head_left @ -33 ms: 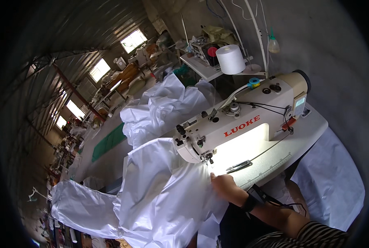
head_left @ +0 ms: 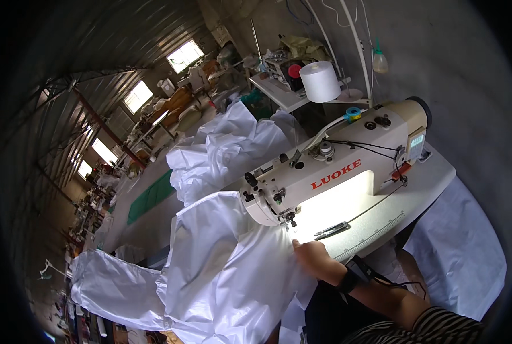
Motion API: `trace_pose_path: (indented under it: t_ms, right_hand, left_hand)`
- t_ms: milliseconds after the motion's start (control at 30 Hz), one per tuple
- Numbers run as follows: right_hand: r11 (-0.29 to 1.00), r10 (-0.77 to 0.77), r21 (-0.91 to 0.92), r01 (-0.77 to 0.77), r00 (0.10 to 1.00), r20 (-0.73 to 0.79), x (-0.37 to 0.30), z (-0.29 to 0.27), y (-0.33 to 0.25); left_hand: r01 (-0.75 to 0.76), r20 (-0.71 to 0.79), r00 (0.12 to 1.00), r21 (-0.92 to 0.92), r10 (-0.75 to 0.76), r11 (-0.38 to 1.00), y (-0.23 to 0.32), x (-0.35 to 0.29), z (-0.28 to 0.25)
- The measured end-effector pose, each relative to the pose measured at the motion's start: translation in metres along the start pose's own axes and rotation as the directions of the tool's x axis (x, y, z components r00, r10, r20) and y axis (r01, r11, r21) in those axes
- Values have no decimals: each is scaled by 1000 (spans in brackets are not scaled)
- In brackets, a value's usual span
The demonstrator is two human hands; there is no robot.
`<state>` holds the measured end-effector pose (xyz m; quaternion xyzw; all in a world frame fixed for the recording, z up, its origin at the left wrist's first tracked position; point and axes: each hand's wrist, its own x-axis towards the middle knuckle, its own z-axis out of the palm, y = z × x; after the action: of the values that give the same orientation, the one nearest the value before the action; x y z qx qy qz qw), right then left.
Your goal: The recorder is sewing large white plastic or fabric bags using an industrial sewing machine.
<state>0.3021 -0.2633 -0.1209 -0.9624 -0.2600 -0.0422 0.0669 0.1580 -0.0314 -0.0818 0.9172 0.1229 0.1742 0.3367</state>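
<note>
A person sits at a cream sewing machine (head_left: 336,172) on a white table (head_left: 422,178). Only one hand (head_left: 313,258) shows, with a dark band at the wrist. It looks like the right hand, since its arm comes in from the lower right. It lies flat on the white cloth (head_left: 227,275), fingers spread a little and pressing down. It pinches nothing that I can see. The left hand is not in the picture, so it may be under the cloth.

The cloth is big and shiny. It touches the hand and runs away from it to the left and down, off the table edge. The needle (head_left: 287,223) is just past the fingertips, up and a bit left. So the cloth edge lies between the hand and the needle.

Small snips (head_left: 330,230) lie on the lit table just right of the hand. A big white thread cone (head_left: 320,81) stands behind the machine. More white cloth is piled behind it too.
</note>
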Motion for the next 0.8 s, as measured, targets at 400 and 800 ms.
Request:
trace_pose_path:
  t_ms: [400, 800]
  right_hand:
    - [954, 6, 293, 69, 969, -246, 3, 15, 7]
    - [995, 73, -59, -78, 993, -88, 6, 20, -15]
  left_hand:
    - [-343, 541, 777, -65, 322, 937, 90, -84, 5]
    - [-538, 272, 836, 238, 476, 809, 68, -19, 56]
